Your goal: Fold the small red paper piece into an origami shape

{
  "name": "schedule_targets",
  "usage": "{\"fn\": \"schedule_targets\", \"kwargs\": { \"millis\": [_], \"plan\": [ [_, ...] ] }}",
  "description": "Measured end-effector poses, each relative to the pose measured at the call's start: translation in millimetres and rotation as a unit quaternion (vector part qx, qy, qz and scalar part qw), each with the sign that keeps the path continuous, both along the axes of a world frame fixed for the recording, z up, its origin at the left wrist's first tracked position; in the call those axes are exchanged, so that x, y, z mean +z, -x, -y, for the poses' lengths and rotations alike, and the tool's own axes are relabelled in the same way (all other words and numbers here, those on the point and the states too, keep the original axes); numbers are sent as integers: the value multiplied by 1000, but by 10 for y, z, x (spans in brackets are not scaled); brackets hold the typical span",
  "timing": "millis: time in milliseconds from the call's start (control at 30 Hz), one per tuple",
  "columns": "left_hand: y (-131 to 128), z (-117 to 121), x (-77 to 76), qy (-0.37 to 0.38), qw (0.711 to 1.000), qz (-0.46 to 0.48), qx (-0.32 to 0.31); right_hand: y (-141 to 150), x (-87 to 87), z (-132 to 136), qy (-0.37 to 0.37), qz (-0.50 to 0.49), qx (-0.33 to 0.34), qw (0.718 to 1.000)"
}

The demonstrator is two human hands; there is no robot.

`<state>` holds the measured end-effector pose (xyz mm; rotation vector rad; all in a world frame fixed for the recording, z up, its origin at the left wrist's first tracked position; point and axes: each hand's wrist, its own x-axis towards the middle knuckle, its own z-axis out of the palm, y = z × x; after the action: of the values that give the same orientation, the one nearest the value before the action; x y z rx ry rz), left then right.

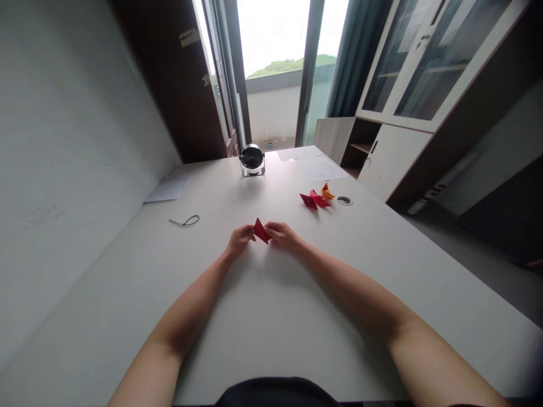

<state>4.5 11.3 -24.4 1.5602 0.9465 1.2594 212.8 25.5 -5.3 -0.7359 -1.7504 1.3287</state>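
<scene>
"Head view, then: what have you got between your hands?"

"A folded red paper piece, with one pointed corner aimed away from me and another towards me. It's in front of me, around the middle of the view, though I can't tell whether it touches the white table."

"And how are you gripping it?"

"By both sides. My left hand pinches its left edge, and my right hand has its fingers on the right edge, thumb and fingers closed on the paper."

"What's near?"

"Beyond my right hand sit two red folded pieces and an orange folded piece, bunched together just beside a round ring in the tabletop. Out past my left hand lies a thin black loop."

"Further off?"

"A round black device on a silvery stand, near the far edge. Paper sheets lie at the far right, and another sheet is by the wall. Beyond the table there's a bright window, with a white cabinet to its right."
</scene>
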Motion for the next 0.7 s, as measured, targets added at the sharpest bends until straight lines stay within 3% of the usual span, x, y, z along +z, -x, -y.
{"fn": "schedule_targets", "kwargs": {
  "millis": [100, 333, 500, 700],
  "plan": [
    [2, 0, 1, 3, 1000, -3, 2, 7, -2, -5, -5, 16, -11, 1000],
    [-24, 4, -27, -6, 999, -46, 21, 43, -76, 8, -82, 112, -107, 985],
    [-69, 105, 86, -12, 994, -96, 48, 39, -33, 53, -138, 137, -161, 968],
    [-68, 212, 182, 2, 987, -149, 53, 14, 58, 118, -149, 151, -187, 959]
  ]
}}
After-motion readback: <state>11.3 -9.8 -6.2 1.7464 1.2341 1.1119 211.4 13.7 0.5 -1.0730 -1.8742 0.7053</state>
